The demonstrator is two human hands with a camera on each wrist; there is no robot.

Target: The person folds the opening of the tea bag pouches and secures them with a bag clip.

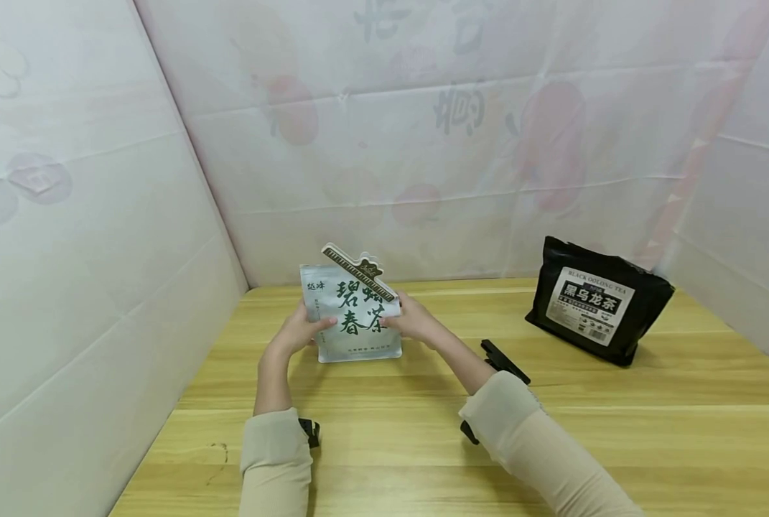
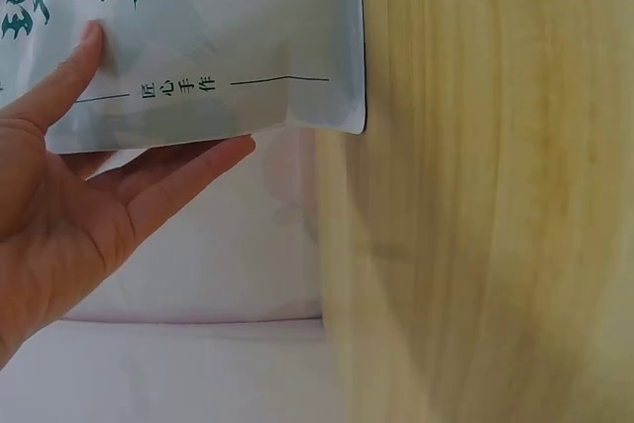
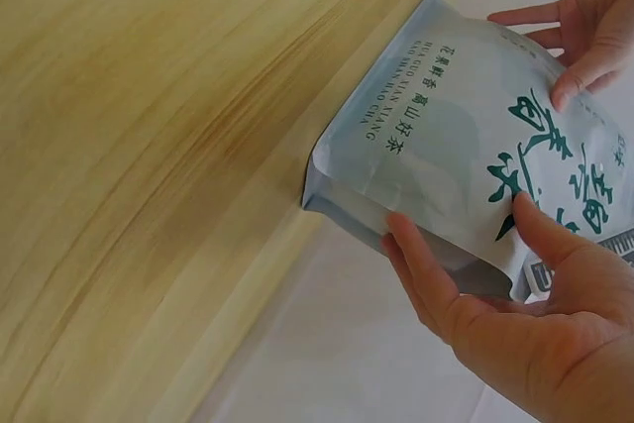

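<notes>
A pale silver-green tea bag [image 1: 358, 337] with large green characters stands upright at the back of the table, between both hands. My left hand [image 1: 298, 332] pinches its left edge, thumb on the front and the other fingers behind. On the opposite edge my right hand [image 1: 416, 321] grips it, its thumb [image 3: 543, 233] pressing the front face and fingers along the side. A bag clip [image 1: 360, 273] with a dark ribbed strip and a decorative handle slants across the bag's top, its lower right end near the right hand. In the right wrist view, the bag looks full and thick.
A large black oolong tea bag [image 1: 594, 301] with a white label stands at the back right. A black bar-shaped object [image 1: 505, 361] lies near the right forearm, partly covered by the sleeve. White printed cloth walls [image 1: 384, 143] border the wooden table [image 1: 384, 445].
</notes>
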